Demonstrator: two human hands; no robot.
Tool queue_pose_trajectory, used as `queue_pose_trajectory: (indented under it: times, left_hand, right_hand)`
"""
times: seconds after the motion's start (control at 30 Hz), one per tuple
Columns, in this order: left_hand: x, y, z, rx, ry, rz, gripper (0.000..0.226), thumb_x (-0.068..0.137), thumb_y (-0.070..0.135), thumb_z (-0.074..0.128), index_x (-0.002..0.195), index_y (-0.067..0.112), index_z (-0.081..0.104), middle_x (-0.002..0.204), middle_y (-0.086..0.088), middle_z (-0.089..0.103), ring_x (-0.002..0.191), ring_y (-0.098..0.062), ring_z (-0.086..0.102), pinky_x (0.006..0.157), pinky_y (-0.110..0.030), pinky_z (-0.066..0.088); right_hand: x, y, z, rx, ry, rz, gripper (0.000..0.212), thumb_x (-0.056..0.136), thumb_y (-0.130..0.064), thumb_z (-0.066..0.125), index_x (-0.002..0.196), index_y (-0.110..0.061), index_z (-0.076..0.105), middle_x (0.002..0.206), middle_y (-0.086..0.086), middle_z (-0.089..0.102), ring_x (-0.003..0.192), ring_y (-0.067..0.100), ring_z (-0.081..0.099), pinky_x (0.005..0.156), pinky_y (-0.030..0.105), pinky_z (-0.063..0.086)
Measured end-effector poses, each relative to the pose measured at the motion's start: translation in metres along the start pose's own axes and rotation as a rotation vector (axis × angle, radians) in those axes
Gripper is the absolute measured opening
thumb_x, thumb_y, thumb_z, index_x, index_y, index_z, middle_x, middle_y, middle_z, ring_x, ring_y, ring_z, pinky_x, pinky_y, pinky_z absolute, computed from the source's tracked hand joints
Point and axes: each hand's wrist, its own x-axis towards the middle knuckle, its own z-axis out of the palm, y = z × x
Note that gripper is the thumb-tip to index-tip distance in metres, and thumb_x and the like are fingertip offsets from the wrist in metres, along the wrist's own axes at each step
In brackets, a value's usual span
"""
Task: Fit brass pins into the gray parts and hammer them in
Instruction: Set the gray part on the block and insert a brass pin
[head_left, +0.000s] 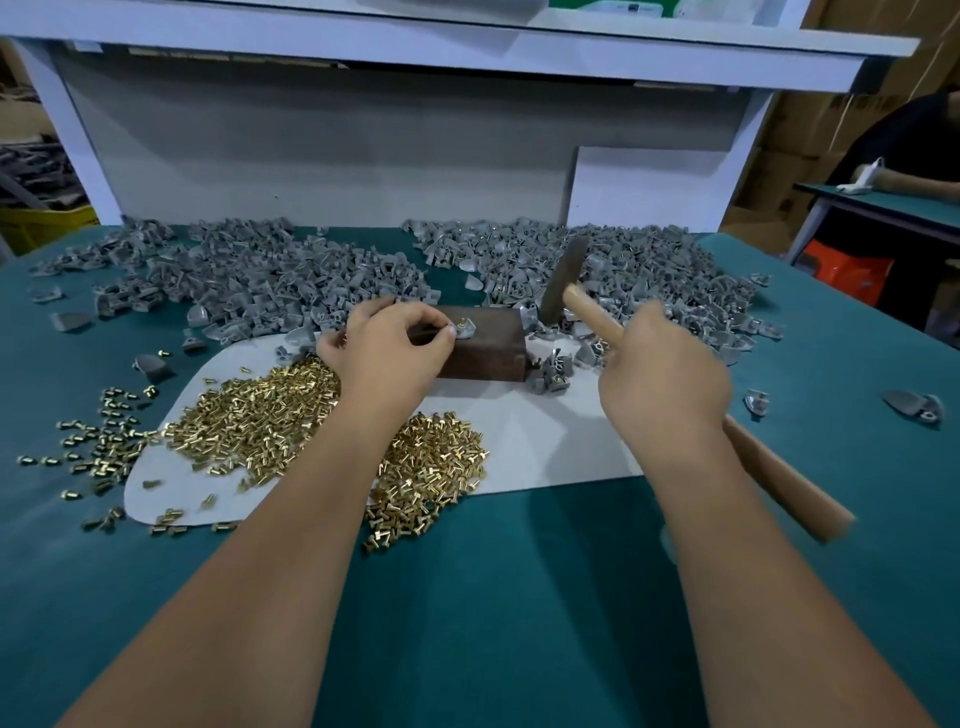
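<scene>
Heaps of gray parts (291, 280) sprawling across the green table (519, 597), brass pins (260, 415) piled loose on a white sheet (545, 441) nearer. Sitting between them, a dark block (483, 348), serving as the anvil. Hovering raised beside it, hammer (563, 280), handle wrapped by the right hand (660, 374). Pinching one gray part (465, 328) on the block top, left hand (389, 348) with curled fingertips, a pin standing in it. Likely light, rigid, skittish: steadying by the edges, keeping fingers off the pin head.
</scene>
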Motion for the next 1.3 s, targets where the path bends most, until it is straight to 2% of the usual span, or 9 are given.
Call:
queue_pose_trajectory:
  times: [0.1, 0.23, 0.33, 0.43, 0.63, 0.8, 0.97, 1.13, 1.3]
  left_hand:
    - [0.000, 0.001, 0.000, -0.014, 0.003, -0.030, 0.015, 0.084, 0.045, 0.070, 0.072, 0.048, 0.061, 0.105, 0.022, 0.050, 0.132, -0.008, 0.032, 0.111, -0.051, 0.015]
    - [0.000, 0.000, -0.001, -0.058, -0.003, -0.041, 0.017, 0.083, 0.045, 0.072, 0.070, 0.049, 0.061, 0.124, 0.015, 0.059, 0.132, -0.006, 0.032, 0.108, -0.044, 0.011]
    - [0.000, -0.001, 0.000, -0.044, -0.001, -0.021, 0.018, 0.085, 0.046, 0.069, 0.071, 0.050, 0.061, 0.122, 0.015, 0.062, 0.132, -0.006, 0.032, 0.104, -0.042, 0.013]
    - [0.003, 0.000, 0.000, -0.006, 0.000, -0.018, 0.018, 0.086, 0.047, 0.066, 0.069, 0.049, 0.062, 0.120, 0.016, 0.063, 0.132, -0.006, 0.032, 0.106, -0.047, 0.016]
    - [0.001, 0.001, 0.001, 0.041, 0.043, 0.045, 0.021, 0.086, 0.047, 0.069, 0.066, 0.050, 0.061, 0.109, 0.019, 0.064, 0.135, -0.007, 0.032, 0.104, -0.047, 0.013]
    - [0.002, 0.002, 0.001, 0.073, 0.045, 0.023, 0.028, 0.083, 0.045, 0.072, 0.061, 0.050, 0.057, 0.129, 0.011, 0.059, 0.138, -0.008, 0.030, 0.106, -0.045, 0.012]
    - [0.001, 0.000, 0.004, 0.072, 0.091, 0.050, 0.006, 0.082, 0.042, 0.074, 0.077, 0.043, 0.073, 0.119, 0.012, 0.065, 0.138, -0.010, 0.034, 0.104, -0.045, 0.012]
    - [0.001, 0.002, 0.003, 0.055, 0.062, 0.024, 0.029, 0.082, 0.043, 0.075, 0.059, 0.049, 0.057, 0.127, 0.012, 0.060, 0.139, -0.011, 0.031, 0.106, -0.046, 0.013]
    - [0.001, 0.002, 0.003, 0.051, 0.083, 0.034, 0.014, 0.081, 0.041, 0.075, 0.070, 0.047, 0.068, 0.118, 0.014, 0.065, 0.137, -0.009, 0.034, 0.107, -0.048, 0.014]
  right_hand:
    - [-0.006, -0.006, -0.010, 0.110, 0.107, -0.141, 0.016, 0.093, -0.022, 0.054, 0.105, -0.020, 0.043, 0.074, -0.002, 0.049, 0.056, 0.021, 0.041, 0.051, 0.028, 0.028]
    - [-0.019, -0.020, -0.014, 0.190, 0.102, -0.265, 0.040, 0.095, -0.022, 0.050, 0.129, -0.041, 0.041, 0.087, -0.004, 0.050, 0.071, 0.023, 0.043, 0.061, 0.031, 0.030]
    - [-0.025, -0.022, -0.009, 0.188, 0.073, -0.256, 0.048, 0.096, -0.024, 0.047, 0.137, -0.045, 0.036, 0.099, 0.000, 0.060, 0.079, 0.027, 0.055, 0.060, 0.031, 0.030]
    - [-0.028, -0.017, -0.007, 0.143, 0.120, -0.237, 0.053, 0.095, -0.024, 0.049, 0.140, -0.048, 0.033, 0.094, 0.000, 0.058, 0.070, 0.025, 0.049, 0.050, 0.028, 0.026]
    - [-0.035, -0.017, -0.006, 0.174, 0.255, -0.237, 0.056, 0.090, -0.018, 0.059, 0.137, -0.042, 0.044, 0.077, -0.002, 0.050, 0.057, 0.021, 0.038, 0.046, 0.020, 0.014]
    - [-0.037, -0.022, -0.002, 0.048, 0.131, -0.285, 0.058, 0.091, -0.020, 0.055, 0.139, -0.047, 0.037, 0.089, 0.000, 0.058, 0.064, 0.021, 0.038, 0.049, 0.027, 0.022]
    - [-0.040, -0.027, -0.001, 0.046, 0.194, -0.282, 0.062, 0.088, -0.017, 0.060, 0.141, -0.041, 0.039, 0.087, 0.003, 0.057, 0.061, 0.020, 0.034, 0.047, 0.025, 0.014]
    - [-0.042, -0.027, 0.005, -0.003, 0.126, -0.291, 0.066, 0.092, -0.016, 0.053, 0.145, -0.044, 0.026, 0.095, 0.002, 0.057, 0.064, 0.021, 0.036, 0.049, 0.027, 0.021]
    - [-0.042, -0.032, 0.005, -0.007, 0.192, -0.313, 0.069, 0.086, -0.011, 0.058, 0.144, -0.039, 0.033, 0.087, 0.004, 0.054, 0.062, 0.020, 0.034, 0.047, 0.026, 0.019]
